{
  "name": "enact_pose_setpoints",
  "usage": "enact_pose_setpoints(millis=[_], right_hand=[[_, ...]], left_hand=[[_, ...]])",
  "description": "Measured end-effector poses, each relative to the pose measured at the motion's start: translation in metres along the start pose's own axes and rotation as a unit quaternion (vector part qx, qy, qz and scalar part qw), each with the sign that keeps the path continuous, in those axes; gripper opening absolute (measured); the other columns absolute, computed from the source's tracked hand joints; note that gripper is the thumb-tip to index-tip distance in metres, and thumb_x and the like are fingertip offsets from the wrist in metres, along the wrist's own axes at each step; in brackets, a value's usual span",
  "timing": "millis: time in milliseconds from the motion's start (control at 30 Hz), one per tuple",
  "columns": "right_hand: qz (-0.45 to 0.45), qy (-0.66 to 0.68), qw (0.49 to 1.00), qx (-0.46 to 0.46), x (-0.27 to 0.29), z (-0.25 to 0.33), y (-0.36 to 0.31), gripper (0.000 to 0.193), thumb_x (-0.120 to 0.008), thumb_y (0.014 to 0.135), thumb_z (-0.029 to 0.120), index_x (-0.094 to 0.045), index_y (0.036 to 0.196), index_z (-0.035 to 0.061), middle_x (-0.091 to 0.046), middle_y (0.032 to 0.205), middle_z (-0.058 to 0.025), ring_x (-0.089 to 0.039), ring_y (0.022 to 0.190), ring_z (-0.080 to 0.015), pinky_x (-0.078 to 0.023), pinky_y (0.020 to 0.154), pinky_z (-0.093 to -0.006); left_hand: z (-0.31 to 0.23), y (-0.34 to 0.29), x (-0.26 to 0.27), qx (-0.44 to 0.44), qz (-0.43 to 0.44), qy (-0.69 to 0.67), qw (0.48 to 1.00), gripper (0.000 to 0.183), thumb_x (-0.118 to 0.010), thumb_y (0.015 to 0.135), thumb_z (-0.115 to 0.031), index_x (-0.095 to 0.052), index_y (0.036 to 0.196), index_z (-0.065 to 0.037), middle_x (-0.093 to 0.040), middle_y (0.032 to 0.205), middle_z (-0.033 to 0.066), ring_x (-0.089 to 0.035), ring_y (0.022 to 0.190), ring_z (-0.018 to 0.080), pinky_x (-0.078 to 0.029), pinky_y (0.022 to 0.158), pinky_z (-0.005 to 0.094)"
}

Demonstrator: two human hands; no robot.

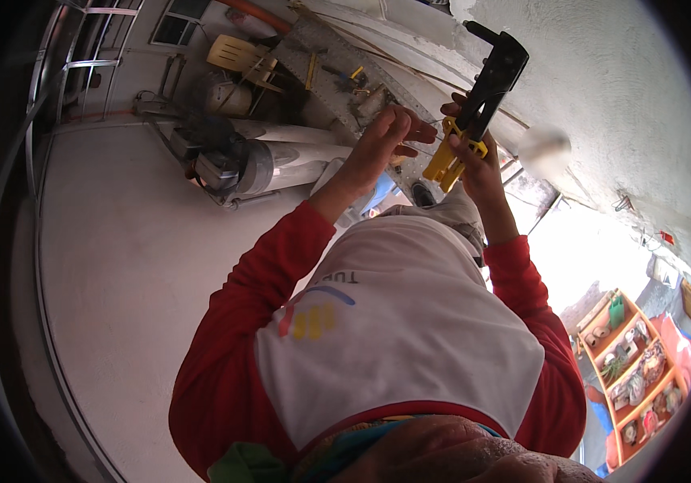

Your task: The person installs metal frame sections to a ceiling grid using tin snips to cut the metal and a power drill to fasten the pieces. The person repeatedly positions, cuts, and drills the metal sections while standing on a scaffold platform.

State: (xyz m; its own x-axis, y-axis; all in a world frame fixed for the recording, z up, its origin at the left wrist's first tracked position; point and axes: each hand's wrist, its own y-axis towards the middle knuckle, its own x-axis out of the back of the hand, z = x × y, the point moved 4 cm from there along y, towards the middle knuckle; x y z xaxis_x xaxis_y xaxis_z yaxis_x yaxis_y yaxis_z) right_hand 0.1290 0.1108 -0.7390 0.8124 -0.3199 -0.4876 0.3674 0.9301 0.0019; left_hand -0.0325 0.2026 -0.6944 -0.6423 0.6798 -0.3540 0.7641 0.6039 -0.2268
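My right hand (476, 161) is wrapped round the lower part of a black and yellow tool, which looks like a hand riveter (500, 68). Its long black body slants up and to the right, and a short black stub sticks out leftward at the top. The yellow part lies lowest, at my right thumb. Just left of the tool hovers my left hand (381, 141), fingers partly bent and apart, pointing toward it. No object shows clearly in that hand. Some right fingers are hidden behind the tool.
Beyond my hands runs a speckled grey bench (313, 48) with small tools (353, 76) on it. Pale cylinders (297, 157) and a wooden chair (241, 60) stand left of it. A metal frame (92, 60) is at far left, a compartmented wooden shelf (609, 358) at lower right.
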Motion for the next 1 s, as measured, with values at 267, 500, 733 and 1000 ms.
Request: enact_pose_setpoints(millis=[267,500,733,1000], right_hand=[[0.137,-0.008,0.965,-0.225,0.042,-0.063,-0.016,0.053,-0.075,0.094,0.019,-0.056,0.14,-0.001,-0.069,0.123,-0.0125,-0.064,0.106,-0.0197,-0.051,0.096,-0.0358],[0.16,-0.133,0.906,-0.367,0.16,-0.112,-0.016,0.039,-0.071,0.097,0.014,-0.06,0.132,0.0022,-0.068,0.098,-0.0049,-0.068,0.089,-0.016,-0.056,0.082,-0.0344],[0.221,-0.29,0.867,-0.341,0.161,-0.26,-0.01,0.074,-0.076,0.095,0.017,-0.038,0.158,0.0086,-0.063,0.133,-0.0111,-0.066,0.12,-0.0233,-0.053,0.1,-0.0376],[0.263,-0.393,0.745,-0.47,0.269,-0.345,-0.048,0.052,-0.077,0.092,0.014,-0.058,0.14,0.0068,-0.074,0.11,-0.0122,-0.073,0.101,-0.0224,-0.058,0.089,-0.036]], left_hand=[[0.084,-0.016,0.005,0.086,-0.048,0.273,0.957,0.034,-0.064,0.103,-0.031,-0.06,0.118,-0.001,-0.07,0.092,0.0073,-0.069,0.082,0.0142,-0.054,0.07,0.0301],[0.134,-0.023,0.021,0.227,-0.114,0.158,0.954,0.031,-0.057,0.107,-0.034,-0.058,0.104,-0.003,-0.065,0.071,0.0039,-0.063,0.056,0.0107,-0.049,0.052,0.0265],[0.275,-0.008,0.067,0.341,-0.321,-0.019,0.884,0.044,-0.046,0.109,-0.048,-0.058,0.107,-0.006,-0.059,0.069,0.0035,-0.049,0.043,0.0093,-0.038,0.043,0.0233],[0.507,-0.003,0.19,0.433,-0.454,-0.161,0.761,0.045,-0.049,0.105,-0.049,-0.057,0.097,-0.005,-0.061,0.068,0.0069,-0.057,0.047,0.0147,-0.04,0.04,0.0262]])
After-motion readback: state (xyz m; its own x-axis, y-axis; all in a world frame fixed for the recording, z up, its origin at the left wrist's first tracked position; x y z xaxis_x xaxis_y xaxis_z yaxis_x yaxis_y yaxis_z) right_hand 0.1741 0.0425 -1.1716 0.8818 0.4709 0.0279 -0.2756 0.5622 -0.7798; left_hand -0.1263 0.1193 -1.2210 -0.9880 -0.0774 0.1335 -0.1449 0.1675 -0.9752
